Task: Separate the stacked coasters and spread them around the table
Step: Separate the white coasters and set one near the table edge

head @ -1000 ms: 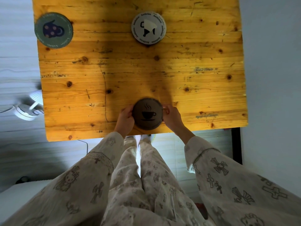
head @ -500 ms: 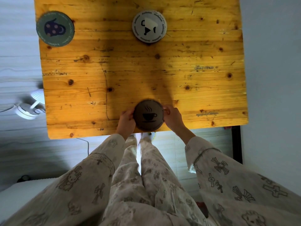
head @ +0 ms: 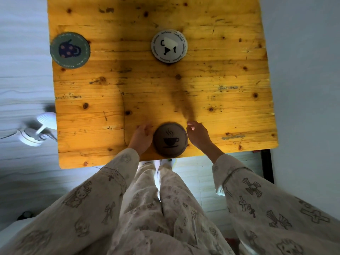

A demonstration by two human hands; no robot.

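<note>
At the lower centre of the frame, the round dark brown coaster with a steaming-cup print (head: 170, 139) sits near the edge of the yellow wooden table (head: 211, 100). The left hand (head: 141, 138), fingers loosely curled, touches its left rim; the right hand (head: 198, 134) hovers half-open beside it, holding nothing. Whether more coasters lie beneath cannot be told. A round green coaster (head: 70, 50) at upper left and a round white coaster (head: 169, 46) at upper centre are already spread, so the next move likely calls for placing this one in bare space to the right.

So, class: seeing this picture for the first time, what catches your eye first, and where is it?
The bright orange wooden table fills the view. The dark brown coaster with a steaming cup sits at its near edge between the left hand and right hand. Farther back lie a green coaster, left, and a white coaster, centre.
</note>
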